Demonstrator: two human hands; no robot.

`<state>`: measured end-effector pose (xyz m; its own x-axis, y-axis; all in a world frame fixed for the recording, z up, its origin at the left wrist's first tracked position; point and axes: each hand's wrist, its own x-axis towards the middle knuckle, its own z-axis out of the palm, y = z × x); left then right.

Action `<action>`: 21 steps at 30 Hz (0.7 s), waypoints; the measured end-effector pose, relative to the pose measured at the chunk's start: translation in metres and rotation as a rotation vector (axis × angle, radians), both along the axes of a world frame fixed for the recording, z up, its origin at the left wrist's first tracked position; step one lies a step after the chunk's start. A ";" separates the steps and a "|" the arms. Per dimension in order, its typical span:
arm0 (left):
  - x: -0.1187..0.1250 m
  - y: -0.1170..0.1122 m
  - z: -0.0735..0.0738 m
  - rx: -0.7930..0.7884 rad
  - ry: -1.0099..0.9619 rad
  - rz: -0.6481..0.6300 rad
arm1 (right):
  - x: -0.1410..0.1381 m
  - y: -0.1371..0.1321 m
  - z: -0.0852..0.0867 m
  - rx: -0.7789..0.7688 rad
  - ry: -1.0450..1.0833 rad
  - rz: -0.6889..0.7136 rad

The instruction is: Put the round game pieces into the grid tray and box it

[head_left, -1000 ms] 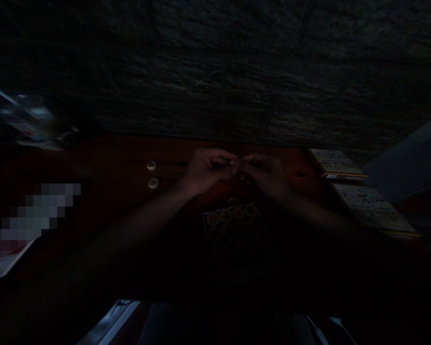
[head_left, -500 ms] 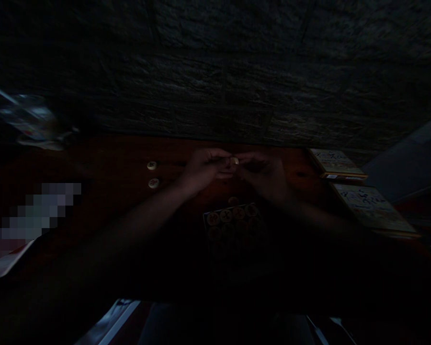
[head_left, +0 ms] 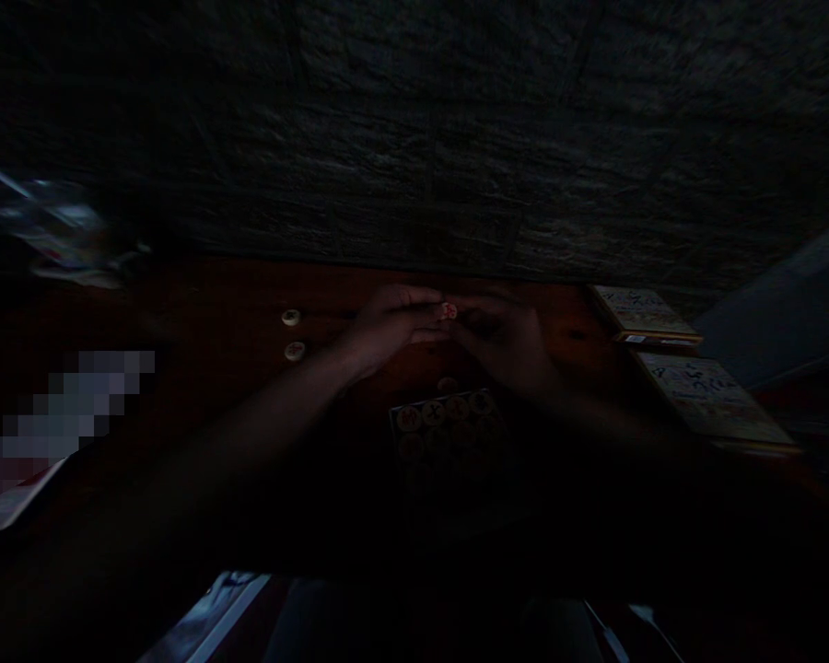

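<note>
Left hand (head_left: 389,328) and right hand (head_left: 507,341) were both bare, same for the left forearm (head_left: 308,391) at 8 o'clock and right forearm (head_left: 594,419) at 4. Too dark toward the elbows to tell about sleeves tbh. Legwear (head_left: 308,626) around 7 o'clock looked dark, kinda bluish.

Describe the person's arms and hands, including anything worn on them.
The left hand and right hand are bare, without gloves. The left forearm and right forearm show no sleeves, though both fade into shadow nearer the body. No watch or bracelet shows; it is too dim to rule out rings.
</note>
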<state>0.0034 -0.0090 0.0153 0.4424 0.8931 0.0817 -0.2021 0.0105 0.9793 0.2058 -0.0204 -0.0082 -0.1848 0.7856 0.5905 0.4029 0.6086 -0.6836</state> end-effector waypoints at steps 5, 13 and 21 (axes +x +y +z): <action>-0.002 0.003 0.000 0.045 0.063 0.009 | 0.001 -0.003 0.005 0.033 -0.070 -0.012; 0.000 -0.004 0.019 0.105 0.123 0.234 | 0.003 -0.014 0.026 -0.036 -0.034 0.038; 0.001 -0.010 0.032 0.142 0.169 0.216 | 0.001 -0.045 0.069 -0.179 -0.007 0.194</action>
